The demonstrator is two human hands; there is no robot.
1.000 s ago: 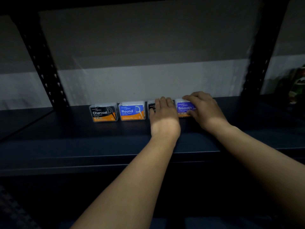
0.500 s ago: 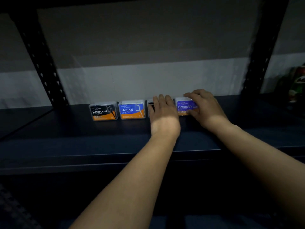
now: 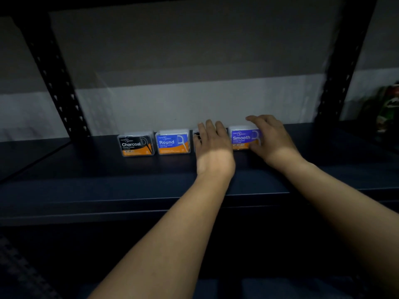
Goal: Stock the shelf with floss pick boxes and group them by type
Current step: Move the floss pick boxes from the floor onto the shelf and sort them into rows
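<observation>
Black "Charcoal" box (image 3: pixel 136 145) | "Round" box (image 3: pixel 173 142) | right hand (image 3: pixel 272 140) grips "Smooth" box (image 3: pixel 243 138) | left hand (image 3: pixel 212 145) unclear

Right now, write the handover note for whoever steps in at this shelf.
Left hand: covers the third box, label hidden, grip unclear.
Right hand: fingers curled round the Smooth box.
Row on the shelf, left to right: Charcoal box, Round box, third box, Smooth box.
Done: four boxes stand at the back.
Left: check the hidden label, then group matching types together.
</observation>
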